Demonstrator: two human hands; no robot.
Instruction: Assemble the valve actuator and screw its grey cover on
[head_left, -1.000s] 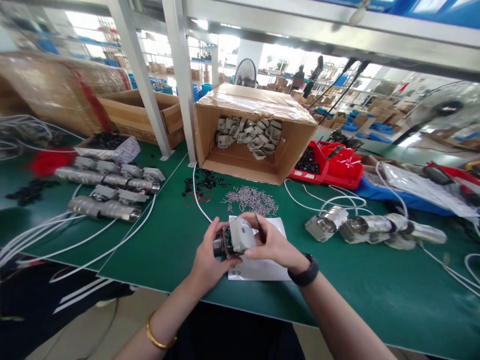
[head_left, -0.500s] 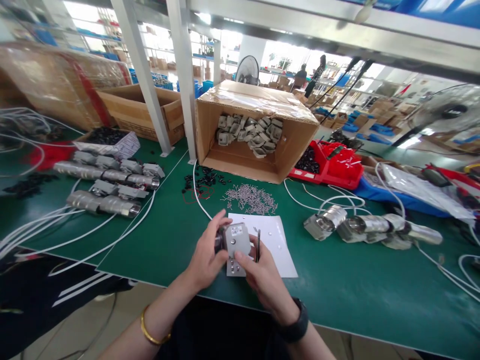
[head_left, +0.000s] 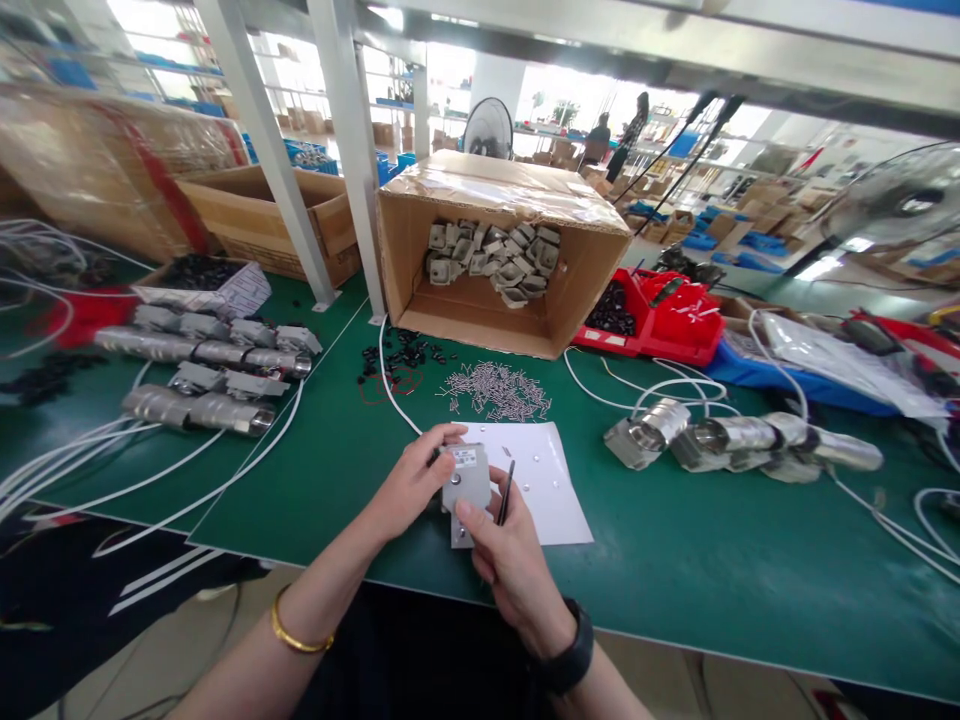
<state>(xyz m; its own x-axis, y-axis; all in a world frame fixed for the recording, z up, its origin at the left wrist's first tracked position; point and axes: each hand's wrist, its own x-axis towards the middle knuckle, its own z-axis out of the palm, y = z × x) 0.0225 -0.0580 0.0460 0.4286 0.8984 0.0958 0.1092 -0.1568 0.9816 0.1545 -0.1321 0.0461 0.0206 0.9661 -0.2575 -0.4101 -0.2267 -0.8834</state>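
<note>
Over the front of a white paper sheet (head_left: 559, 512), both hands hold a grey metal housing (head_left: 469, 490) with a white label and a small round spot on its face. My left hand (head_left: 412, 485) grips its left side, thumb near the label. My right hand (head_left: 514, 555) clasps the lower right, thumb pressed on the face. A slim dark tool, perhaps tweezers (head_left: 507, 490), also sits in the right hand, pointing up. Small shiny round pieces lie on the paper. Whatever is behind the housing is hidden.
Beyond the paper lie a heap of small metal screws or pins (head_left: 497, 390) and scattered black parts (head_left: 405, 352). A cardboard box (head_left: 502, 185) holds grey housings. Metal cylinders with housings (head_left: 199, 410) and white cables lie left, more cylinders (head_left: 739, 440) right. A red bin (head_left: 679, 330) stands behind.
My left thumb has moved up across the housing's face towards the label. The housing has shifted slightly left, and the dark tool now leans more to the right. The view has shifted a little.
</note>
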